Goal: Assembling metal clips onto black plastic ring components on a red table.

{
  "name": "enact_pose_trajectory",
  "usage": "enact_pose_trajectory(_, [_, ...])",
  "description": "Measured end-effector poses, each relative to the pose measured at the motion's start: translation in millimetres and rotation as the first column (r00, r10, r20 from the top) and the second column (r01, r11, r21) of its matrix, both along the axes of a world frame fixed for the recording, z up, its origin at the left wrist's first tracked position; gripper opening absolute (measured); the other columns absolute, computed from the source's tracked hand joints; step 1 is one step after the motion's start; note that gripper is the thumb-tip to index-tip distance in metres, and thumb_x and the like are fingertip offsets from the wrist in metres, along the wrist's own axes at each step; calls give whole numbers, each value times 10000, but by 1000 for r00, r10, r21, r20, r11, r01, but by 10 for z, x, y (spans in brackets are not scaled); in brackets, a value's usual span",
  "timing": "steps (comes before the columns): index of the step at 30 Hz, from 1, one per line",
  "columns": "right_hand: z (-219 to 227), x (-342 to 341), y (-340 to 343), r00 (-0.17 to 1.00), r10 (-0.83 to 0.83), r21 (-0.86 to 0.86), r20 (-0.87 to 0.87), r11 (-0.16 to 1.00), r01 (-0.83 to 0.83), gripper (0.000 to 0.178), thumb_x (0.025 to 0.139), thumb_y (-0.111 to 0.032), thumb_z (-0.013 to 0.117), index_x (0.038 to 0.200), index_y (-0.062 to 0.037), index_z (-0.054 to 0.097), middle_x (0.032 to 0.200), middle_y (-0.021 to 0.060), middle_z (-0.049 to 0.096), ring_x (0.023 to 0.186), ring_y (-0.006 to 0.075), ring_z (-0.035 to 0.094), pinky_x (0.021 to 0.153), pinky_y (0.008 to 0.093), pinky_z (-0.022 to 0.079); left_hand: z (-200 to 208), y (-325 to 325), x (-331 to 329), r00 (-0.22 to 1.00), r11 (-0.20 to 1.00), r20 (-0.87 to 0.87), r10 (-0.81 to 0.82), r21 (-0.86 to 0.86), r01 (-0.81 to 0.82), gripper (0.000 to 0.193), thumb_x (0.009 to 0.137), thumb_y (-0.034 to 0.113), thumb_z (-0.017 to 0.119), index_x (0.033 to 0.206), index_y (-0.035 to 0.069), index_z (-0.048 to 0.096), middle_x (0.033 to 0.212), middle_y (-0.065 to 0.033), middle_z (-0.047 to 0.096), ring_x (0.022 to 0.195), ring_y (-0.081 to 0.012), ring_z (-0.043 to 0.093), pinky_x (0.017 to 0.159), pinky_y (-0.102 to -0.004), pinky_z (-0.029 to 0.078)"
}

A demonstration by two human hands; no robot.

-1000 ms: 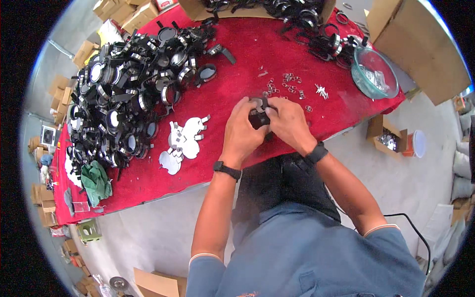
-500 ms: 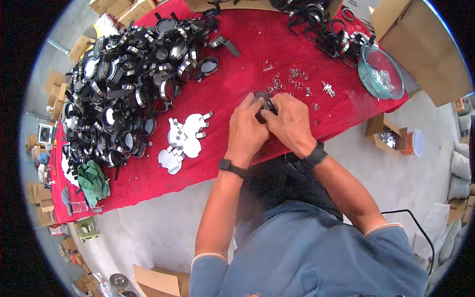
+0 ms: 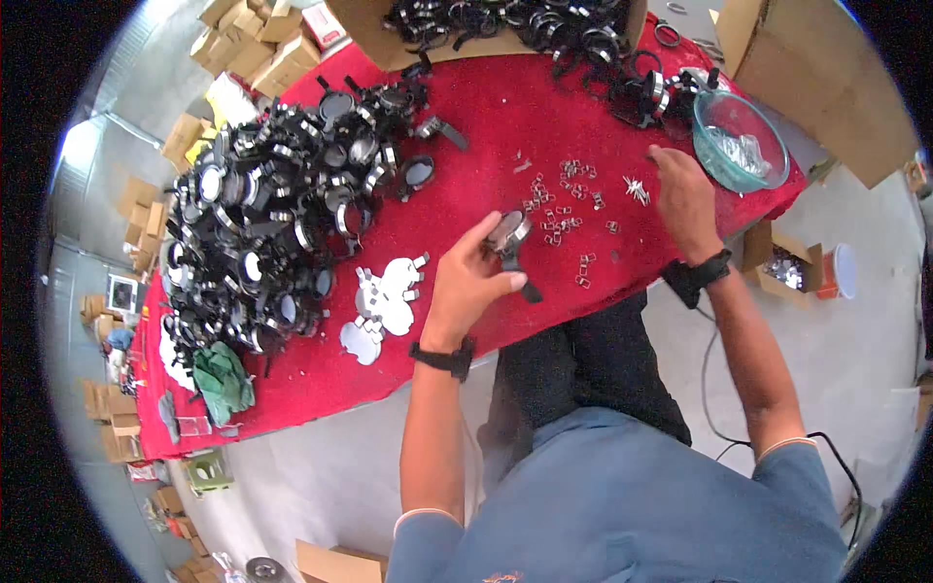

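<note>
Here we see the left hand [image 3: 469, 285] pinching a round black part [image 3: 509, 236] between thumb and fingers. Beyond it lie small clips [image 3: 559, 209]. The right hand [image 3: 683, 197] rests apart near the glass bowl [image 3: 768, 177], fingers loosely curled, holding nothing we can see.

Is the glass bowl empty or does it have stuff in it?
Not empty. The glass bowl stands upright and small shiny metal bits lie in it.

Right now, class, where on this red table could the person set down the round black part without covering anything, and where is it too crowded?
Bare red cloth lies between the big heap of black round parts and the scattered small metal clips. Another free strip runs along the near edge, between the green rag and the left hand. The heap and the clip patch near the right hand are crowded.
</note>
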State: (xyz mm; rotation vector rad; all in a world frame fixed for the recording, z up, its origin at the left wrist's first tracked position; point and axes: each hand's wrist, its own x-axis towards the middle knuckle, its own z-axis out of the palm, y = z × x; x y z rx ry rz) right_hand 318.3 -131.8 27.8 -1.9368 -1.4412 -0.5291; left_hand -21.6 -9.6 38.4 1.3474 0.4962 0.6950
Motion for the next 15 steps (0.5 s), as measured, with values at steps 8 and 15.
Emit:
enact_pose_trajectory(8, [-363,169,-246,995,-42,47,-86,998,46,387,959,40,600,1340,-18,640,1240,203,710,1157,397,676,1002,483,553,285,-71,-106,982,998,178,-55,-12,59,969,707,129,976,1549,-39,526,1665,-218,455,1516,-313,483,1282,-451,346])
enact_pose_trajectory(15, [-574,36,-240,956,-68,149,-284,982,114,202,979,-17,644,1170,-10,708,1112,186,720,1047,396,698,929,472,567,616,628,-451,973,896,-170,155,439,-66,817,710,-62,905,1472,-36,612,1628,-202,483,1520,-308,463,1268,-442,371])
